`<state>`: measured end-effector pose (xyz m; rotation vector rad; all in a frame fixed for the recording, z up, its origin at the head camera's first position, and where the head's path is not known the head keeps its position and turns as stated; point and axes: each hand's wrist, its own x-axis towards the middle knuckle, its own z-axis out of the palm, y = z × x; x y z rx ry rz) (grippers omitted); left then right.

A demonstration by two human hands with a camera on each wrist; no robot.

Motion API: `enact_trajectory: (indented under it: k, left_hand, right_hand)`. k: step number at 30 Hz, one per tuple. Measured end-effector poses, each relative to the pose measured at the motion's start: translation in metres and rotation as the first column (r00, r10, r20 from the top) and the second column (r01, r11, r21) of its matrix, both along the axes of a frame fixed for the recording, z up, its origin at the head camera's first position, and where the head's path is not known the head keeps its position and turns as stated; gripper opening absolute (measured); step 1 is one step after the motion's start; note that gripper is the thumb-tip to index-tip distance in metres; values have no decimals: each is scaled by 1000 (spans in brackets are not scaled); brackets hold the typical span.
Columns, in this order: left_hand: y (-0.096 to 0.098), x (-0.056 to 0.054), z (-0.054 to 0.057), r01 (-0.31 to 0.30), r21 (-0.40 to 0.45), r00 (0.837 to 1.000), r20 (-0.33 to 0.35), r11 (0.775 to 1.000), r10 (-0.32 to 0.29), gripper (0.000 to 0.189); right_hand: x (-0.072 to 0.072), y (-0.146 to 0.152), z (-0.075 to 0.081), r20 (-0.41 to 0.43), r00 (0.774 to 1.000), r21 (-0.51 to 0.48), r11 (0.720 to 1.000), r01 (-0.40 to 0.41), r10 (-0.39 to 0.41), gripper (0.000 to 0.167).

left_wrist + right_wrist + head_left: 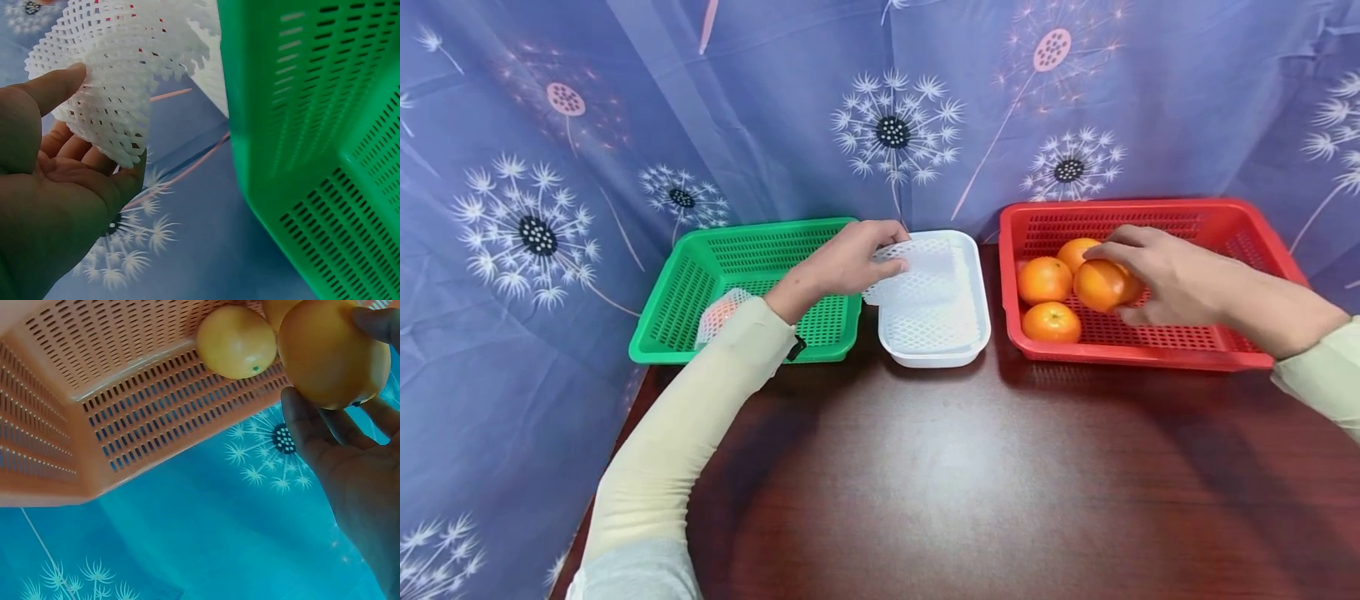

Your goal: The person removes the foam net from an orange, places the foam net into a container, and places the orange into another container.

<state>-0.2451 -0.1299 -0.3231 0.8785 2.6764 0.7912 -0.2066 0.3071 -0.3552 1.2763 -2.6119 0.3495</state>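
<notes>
Over the white tray, my left hand pinches a white foam net sleeve between thumb and fingers. The sleeve hangs limp and has an open mesh. More white foam netting lies in the tray below. At the right, my right hand grips an orange, fingers over its top and thumb at its near side. In the right wrist view the held orange shows fingers around it. Several other oranges sit in the left part of the red basket, under and beside that hand.
A green basket stands at the left, holding an orange in a white net sleeve, partly behind my left forearm. The three containers stand in a row at the back of the dark wooden table, against a blue dandelion-print cloth.
</notes>
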Motion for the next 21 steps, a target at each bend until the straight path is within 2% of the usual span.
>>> enact_trajectory:
  k: [4,11,15,21]
  left_hand:
    - [3,-10,-2,10,-33,1000,15,999,-9,18]
    - [11,-24,-5,15,-97,999,52,995,-10,24]
    - [17,-32,-5,26,-116,997,79,993,-17,24]
    - [27,-43,-6,15,-154,992,128,988,5,25]
  right_hand:
    - [-6,1,-3,36,999,44,999,17,-19,77]
    - [-12,-2,-5,129,984,168,981,98,-120,76]
    - [-16,-4,-4,162,978,206,974,96,-131,76]
    - [-20,-6,-8,218,964,264,960,91,-151,78]
